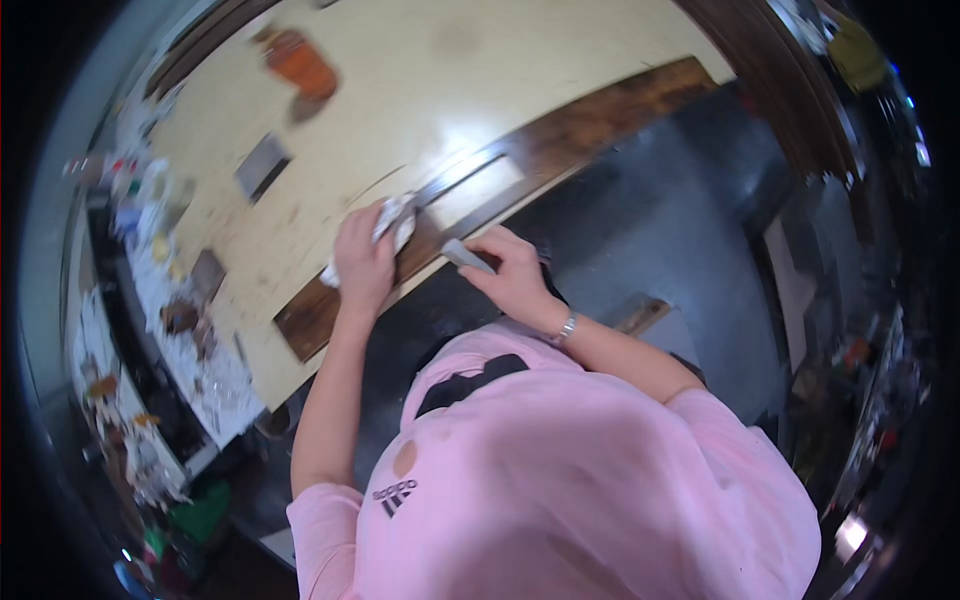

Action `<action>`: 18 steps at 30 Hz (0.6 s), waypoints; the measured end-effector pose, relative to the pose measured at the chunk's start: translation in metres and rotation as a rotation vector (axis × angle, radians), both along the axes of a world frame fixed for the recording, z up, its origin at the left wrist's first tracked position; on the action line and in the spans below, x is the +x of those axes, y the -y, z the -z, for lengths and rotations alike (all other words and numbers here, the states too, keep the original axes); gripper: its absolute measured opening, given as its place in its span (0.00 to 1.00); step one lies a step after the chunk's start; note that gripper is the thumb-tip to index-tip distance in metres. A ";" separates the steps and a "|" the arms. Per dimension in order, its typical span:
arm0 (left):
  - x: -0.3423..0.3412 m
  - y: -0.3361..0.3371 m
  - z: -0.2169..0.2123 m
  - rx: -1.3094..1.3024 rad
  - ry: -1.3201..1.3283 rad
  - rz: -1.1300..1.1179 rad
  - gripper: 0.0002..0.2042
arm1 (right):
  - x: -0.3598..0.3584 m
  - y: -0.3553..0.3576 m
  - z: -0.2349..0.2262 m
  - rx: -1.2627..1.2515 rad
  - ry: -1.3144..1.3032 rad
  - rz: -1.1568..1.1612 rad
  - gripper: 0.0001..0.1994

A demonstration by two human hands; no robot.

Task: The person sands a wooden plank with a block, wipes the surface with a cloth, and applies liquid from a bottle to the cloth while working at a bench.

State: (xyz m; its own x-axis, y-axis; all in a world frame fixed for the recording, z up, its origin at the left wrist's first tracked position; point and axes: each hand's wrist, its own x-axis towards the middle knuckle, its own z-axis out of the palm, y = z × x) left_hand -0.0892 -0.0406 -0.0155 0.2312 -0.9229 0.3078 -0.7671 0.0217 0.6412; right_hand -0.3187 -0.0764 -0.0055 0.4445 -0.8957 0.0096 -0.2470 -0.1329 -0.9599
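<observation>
Gripping bunched white cloth (401, 222), left hand (362, 258) is over brown board (610, 118), fingers closed on cloth. Board lies along near edge of tabletop (400, 90). Right hand (515, 272) has small grey block (466, 256) clamped between thumb and fingers, by board's near edge. Pale rectangle (485, 190) with dark edging at board's middle, perhaps inset; glare makes it hard to tell. Orange bottle (302, 65) toward tabletop's far left corner; darker block (262, 166) toward left edge.
</observation>
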 end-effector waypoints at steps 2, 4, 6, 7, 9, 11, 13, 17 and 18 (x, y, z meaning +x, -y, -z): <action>0.022 -0.010 -0.009 0.028 0.091 -0.054 0.18 | 0.022 -0.023 -0.002 0.033 0.058 -0.017 0.12; 0.045 -0.029 -0.019 -0.118 0.310 -0.122 0.19 | 0.041 -0.041 -0.003 0.068 0.070 -0.050 0.13; 0.075 -0.054 -0.030 -0.129 0.311 -0.179 0.19 | 0.058 -0.057 -0.005 0.208 0.127 -0.082 0.12; 0.090 -0.067 -0.033 -0.183 0.293 -0.193 0.19 | 0.066 -0.065 -0.007 0.272 0.132 -0.110 0.11; 0.129 -0.106 -0.039 -0.224 0.205 -0.329 0.19 | 0.081 -0.079 -0.012 0.338 0.126 -0.151 0.11; 0.180 -0.148 -0.041 -0.310 0.049 -0.603 0.20 | 0.095 -0.091 -0.021 0.403 0.133 -0.205 0.10; 0.236 -0.190 -0.040 -0.383 -0.076 -0.960 0.20 | 0.110 -0.098 -0.030 0.410 0.147 -0.230 0.10; 0.332 -0.241 -0.024 -0.334 -0.159 -1.301 0.22 | 0.140 -0.102 -0.043 0.391 0.117 -0.323 0.10; 0.350 -0.245 -0.018 -0.355 -0.150 -1.324 0.22 | 0.148 -0.102 -0.046 0.387 0.086 -0.347 0.10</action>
